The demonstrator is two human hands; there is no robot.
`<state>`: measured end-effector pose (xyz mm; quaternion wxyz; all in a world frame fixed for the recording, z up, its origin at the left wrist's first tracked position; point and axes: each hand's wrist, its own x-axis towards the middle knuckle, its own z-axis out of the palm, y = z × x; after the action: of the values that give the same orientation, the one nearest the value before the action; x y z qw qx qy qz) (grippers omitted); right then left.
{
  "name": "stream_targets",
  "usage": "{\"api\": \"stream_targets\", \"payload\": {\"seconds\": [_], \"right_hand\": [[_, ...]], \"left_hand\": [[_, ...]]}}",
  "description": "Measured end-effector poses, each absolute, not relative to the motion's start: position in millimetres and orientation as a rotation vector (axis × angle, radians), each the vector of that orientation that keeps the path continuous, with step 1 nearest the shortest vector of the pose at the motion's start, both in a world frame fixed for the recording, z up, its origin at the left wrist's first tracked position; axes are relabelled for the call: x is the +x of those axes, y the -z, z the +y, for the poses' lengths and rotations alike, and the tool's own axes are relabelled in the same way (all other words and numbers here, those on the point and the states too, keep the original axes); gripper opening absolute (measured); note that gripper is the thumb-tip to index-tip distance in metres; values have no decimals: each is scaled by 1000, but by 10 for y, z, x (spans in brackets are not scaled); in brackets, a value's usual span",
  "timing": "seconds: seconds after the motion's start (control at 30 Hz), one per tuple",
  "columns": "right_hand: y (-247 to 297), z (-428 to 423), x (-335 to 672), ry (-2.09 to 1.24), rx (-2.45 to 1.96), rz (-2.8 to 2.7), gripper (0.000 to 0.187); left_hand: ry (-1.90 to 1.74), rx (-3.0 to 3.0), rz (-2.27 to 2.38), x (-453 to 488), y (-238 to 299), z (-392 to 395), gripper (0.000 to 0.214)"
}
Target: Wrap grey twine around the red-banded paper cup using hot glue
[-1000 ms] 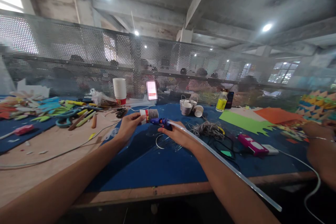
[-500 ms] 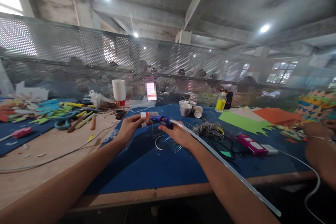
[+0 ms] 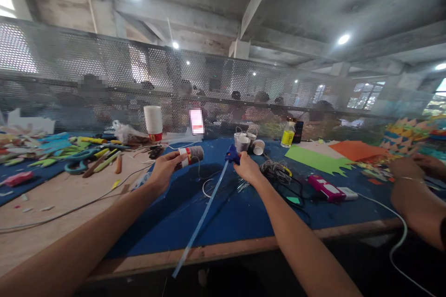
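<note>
My left hand (image 3: 167,167) is closed around the white and red rim end of a paper cup (image 3: 183,155). The cup lies sideways in the air, its other end wound with grey cord (image 3: 197,154), and a loose strand hangs from it. To the right, my right hand (image 3: 248,167) grips a blue glue gun (image 3: 231,154). A long clear glue stick (image 3: 202,220) sticks out of the gun's back and slants down past the table edge. Gun and cup are apart. On the mat below lies a curl of white cord (image 3: 207,188).
Behind are small cups (image 3: 243,141), a stack of paper cups (image 3: 153,120) and a lit phone (image 3: 197,121). Tangled grey cord (image 3: 277,171), a magenta box (image 3: 325,189) and green paper (image 3: 315,158) lie right. Scissors (image 3: 78,160) lie left. Another person's hand (image 3: 406,171) is far right.
The glue gun has moved right, away from the cup, and turned so its glue stick now points down-left instead of down-right. The cord-wound end of the cup has come into view.
</note>
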<state>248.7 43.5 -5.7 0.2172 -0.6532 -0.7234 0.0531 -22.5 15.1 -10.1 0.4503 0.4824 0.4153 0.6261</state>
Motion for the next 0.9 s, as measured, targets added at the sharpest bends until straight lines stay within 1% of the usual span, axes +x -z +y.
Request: {"api": "stream_targets", "payload": {"seconds": [0.1, 0.33, 0.53, 0.63, 0.67, 0.7, 0.73, 0.8, 0.9], "right_hand": [[132, 508, 2527, -211, -1865, -2038, 45], [227, 556, 2487, -213, -1912, -2062, 47], [183, 493, 2487, -175, -1892, -2081, 46], [106, 443, 2416, -84, -1727, -2002, 41], [81, 420, 2372, -130, -1599, -1975, 37], [58, 391, 2322, -259, -1457, -1965, 34], [39, 354, 2268, -470, -1335, -1954, 34], [10, 261, 2163, -916, -1152, -1889, 37], [-20, 111, 2056, -1395, -895, -1799, 42]], "left_hand": [[-1524, 1209, 986, -216, 92, 138, 32], [-1496, 1231, 934, -173, 93, 120, 27], [-1455, 1238, 874, -121, 59, 70, 28], [-1464, 1261, 847, -101, 38, 47, 29], [-1468, 1258, 842, -96, 33, 43, 29], [-1470, 1253, 837, -91, 28, 41, 30], [-1472, 1245, 831, -86, 25, 41, 31], [-1477, 1240, 811, -80, 25, 44, 32], [-1483, 1237, 777, -78, 35, 60, 31]]}}
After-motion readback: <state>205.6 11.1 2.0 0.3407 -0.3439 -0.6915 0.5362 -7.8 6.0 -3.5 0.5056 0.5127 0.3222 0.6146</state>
